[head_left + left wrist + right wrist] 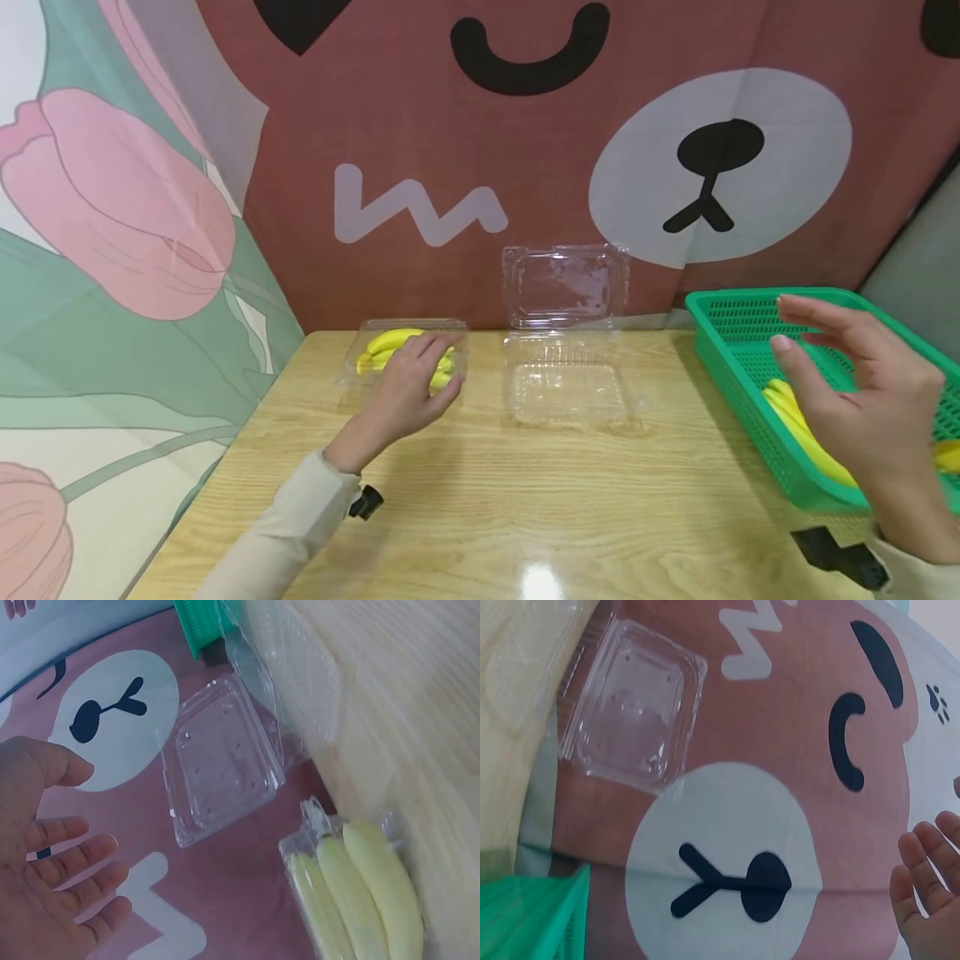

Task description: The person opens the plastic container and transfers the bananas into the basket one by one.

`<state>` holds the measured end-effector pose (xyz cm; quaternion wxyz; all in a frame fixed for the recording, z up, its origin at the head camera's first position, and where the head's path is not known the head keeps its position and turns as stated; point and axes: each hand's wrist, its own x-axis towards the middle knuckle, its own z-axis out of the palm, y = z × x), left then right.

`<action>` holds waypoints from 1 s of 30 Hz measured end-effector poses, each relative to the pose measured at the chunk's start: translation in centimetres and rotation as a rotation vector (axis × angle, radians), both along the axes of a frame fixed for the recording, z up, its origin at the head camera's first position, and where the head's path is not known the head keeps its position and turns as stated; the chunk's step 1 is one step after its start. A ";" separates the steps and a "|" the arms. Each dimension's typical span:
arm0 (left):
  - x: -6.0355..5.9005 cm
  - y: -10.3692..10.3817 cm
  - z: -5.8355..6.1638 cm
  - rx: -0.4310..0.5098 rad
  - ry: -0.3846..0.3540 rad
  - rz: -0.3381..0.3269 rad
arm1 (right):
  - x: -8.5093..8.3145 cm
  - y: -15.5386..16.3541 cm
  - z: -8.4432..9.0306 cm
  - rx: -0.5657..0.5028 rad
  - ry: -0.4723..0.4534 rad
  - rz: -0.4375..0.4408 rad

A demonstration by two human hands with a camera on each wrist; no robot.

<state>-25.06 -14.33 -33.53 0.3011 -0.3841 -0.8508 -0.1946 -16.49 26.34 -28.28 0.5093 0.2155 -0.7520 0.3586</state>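
My left hand hovers above a clear plastic box on the table's left, its fingers relaxed and holding nothing. Yellow bananas lie in that box, partly hidden by the hand; the left wrist view shows several bananas under clear plastic. To the right stands another clear hinged box, its lid raised against the backdrop. My right hand is above the green basket, thumb and fingers spread apart with nothing between them. Beneath it, a bunch of bananas lies in the basket.
The wooden table meets a brown backdrop printed with a bear face. A flowered cloth hangs along the left side. The basket's raised rim borders the right end of the table.
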 end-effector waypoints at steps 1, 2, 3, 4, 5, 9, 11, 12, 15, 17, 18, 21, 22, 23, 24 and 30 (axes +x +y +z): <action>0.0 -0.2 0.1 -0.007 0.016 0.006 | -0.2 -0.5 0.1 0.019 0.017 -0.015; 0.0 -0.4 0.2 -0.014 0.031 0.013 | -0.3 -1.0 0.1 0.042 0.026 -0.040; 0.1 -0.6 0.3 -0.022 0.045 0.022 | -0.5 -1.4 0.2 0.056 0.034 -0.048; 0.1 -0.8 0.3 -0.027 0.055 0.030 | -0.6 -1.9 0.2 0.059 0.048 -0.046; 0.2 -1.0 0.4 -0.031 0.064 0.037 | -0.8 -2.4 0.2 0.065 0.056 -0.044; 0.4 -1.7 0.7 -0.054 0.072 0.077 | -1.6 -3.6 0.1 0.087 0.076 -0.018; 0.5 -2.1 0.9 -0.068 0.065 0.092 | -2.0 -4.0 0.1 0.109 0.077 -0.002; 0.5 -2.3 0.9 -0.076 0.061 0.100 | -2.2 -4.3 0.0 0.122 0.076 0.011; 0.6 -2.9 1.1 -0.102 0.064 0.119 | -2.9 -5.0 -0.3 0.176 0.068 0.044; 0.7 -3.3 1.2 -0.121 0.076 0.134 | -3.3 -5.6 -0.6 0.214 0.061 0.062; 0.8 -3.5 1.3 -0.129 0.081 0.141 | -3.6 -5.9 -0.8 0.234 0.058 0.072; 0.9 -4.2 1.2 -0.154 0.091 0.156 | -4.3 -6.6 -1.3 0.271 0.059 0.096; 1.0 -4.3 1.2 -0.160 0.092 0.159 | -4.5 -6.8 -1.4 0.278 0.056 0.108; 1.0 -4.5 1.1 -0.164 0.094 0.163 | -4.7 -7.0 -1.6 0.286 0.053 0.118; 1.0 -4.7 1.0 -0.168 0.096 0.166 | -4.9 -7.2 -1.7 0.294 0.047 0.125; 1.0 -6.0 0.6 -0.162 0.126 0.185 | -6.0 -8.7 -2.2 0.337 0.000 0.190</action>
